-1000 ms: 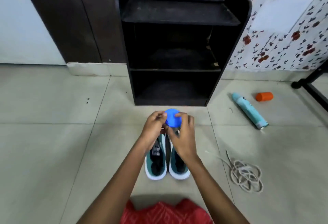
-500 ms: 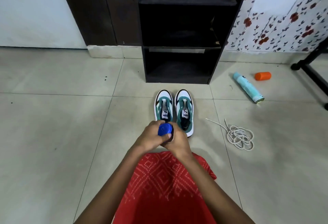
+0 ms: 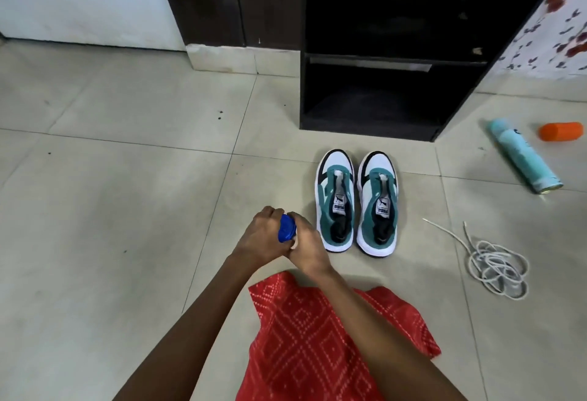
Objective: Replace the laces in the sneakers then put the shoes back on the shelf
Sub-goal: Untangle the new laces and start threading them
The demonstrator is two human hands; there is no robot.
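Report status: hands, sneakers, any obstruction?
Left grip and right grip both hold blue object. Sneakers unlaced, on floor before shelf. Laces loose, right of sneakers. Nothing between sneakers and shelf.

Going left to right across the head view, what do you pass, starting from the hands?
left hand → blue object, gripped by both hands → right hand → first sneaker → second sneaker → loose white laces → orange cap

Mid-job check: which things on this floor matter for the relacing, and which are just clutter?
For the job: unlaced sneakers; loose white lace; black shelf; blue object, identity unclear, gripped by left hand and right hand.
Lying about: teal spray can; orange cap.
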